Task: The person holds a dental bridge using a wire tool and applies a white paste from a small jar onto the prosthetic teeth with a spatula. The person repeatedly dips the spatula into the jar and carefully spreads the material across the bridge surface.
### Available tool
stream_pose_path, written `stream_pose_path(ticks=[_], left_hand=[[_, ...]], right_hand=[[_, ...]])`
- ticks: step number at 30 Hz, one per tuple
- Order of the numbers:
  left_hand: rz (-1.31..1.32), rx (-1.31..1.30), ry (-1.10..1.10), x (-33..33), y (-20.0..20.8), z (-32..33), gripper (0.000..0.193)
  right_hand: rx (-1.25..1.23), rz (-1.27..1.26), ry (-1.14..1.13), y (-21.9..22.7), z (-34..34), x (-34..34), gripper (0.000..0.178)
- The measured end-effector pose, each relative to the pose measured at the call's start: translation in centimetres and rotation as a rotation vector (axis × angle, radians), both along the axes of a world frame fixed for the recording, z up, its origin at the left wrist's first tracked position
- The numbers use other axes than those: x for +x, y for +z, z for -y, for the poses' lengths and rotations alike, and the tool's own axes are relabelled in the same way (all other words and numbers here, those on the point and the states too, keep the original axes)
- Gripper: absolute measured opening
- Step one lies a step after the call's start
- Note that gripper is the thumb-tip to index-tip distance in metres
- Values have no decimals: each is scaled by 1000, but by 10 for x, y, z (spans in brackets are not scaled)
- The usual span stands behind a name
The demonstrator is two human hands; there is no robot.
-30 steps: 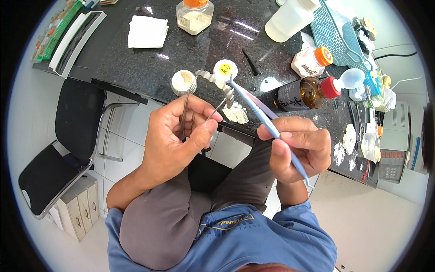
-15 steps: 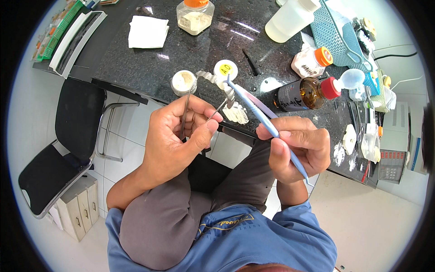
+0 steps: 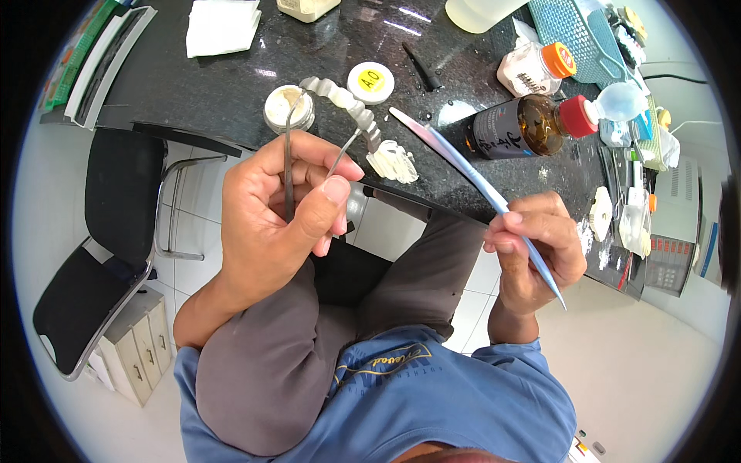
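My left hand [image 3: 282, 212] is closed around a thin metal holder [image 3: 289, 174] with two bent prongs. Their ends meet a grey metal dental framework [image 3: 340, 96], a curved row of tooth shapes, above the counter's front edge. My right hand [image 3: 536, 247] pinches a slim blue dental modelling tool [image 3: 494, 197], its upper end pointing toward the counter, apart from the framework. A pinkish-white tapered piece [image 3: 413, 127] lines up with that upper end; whether it is separate, I cannot tell. Near the framework are an open jar of pale powder [image 3: 287, 108], a white lid with a yellow label [image 3: 371, 82] and cream-coloured paste [image 3: 392, 162].
A brown glass bottle with a red cap [image 3: 532, 127] lies right of the paste. Behind it are an orange-capped jar [image 3: 532, 69] and a blue basket [image 3: 575, 42]. A black tapered piece [image 3: 422, 68] and folded white tissue [image 3: 222, 27] lie farther back. A black chair [image 3: 123, 193] stands left.
My right hand has drawn the blue tool right, away from the framework, and turned it. My left hand sits slightly farther left in view with the framework, whose arch shows more fully.
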State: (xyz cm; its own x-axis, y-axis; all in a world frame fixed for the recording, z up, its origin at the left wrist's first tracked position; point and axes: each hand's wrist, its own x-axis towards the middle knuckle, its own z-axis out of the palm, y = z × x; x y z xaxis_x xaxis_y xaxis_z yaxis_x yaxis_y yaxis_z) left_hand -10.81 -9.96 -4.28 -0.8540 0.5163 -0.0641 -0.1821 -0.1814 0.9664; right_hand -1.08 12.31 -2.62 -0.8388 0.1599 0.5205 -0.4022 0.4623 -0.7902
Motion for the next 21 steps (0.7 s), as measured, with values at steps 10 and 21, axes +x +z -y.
stream_pose_path(ticks=[10, 21], left_hand=[[-57, -19, 1, -1, -1, -2, 12], [-31, -25, 9, 0, 0, -2, 13]], right_hand=[[209, -90, 10, -6, 3, -10, 21], [135, -106, 54, -12, 1, -5, 19]])
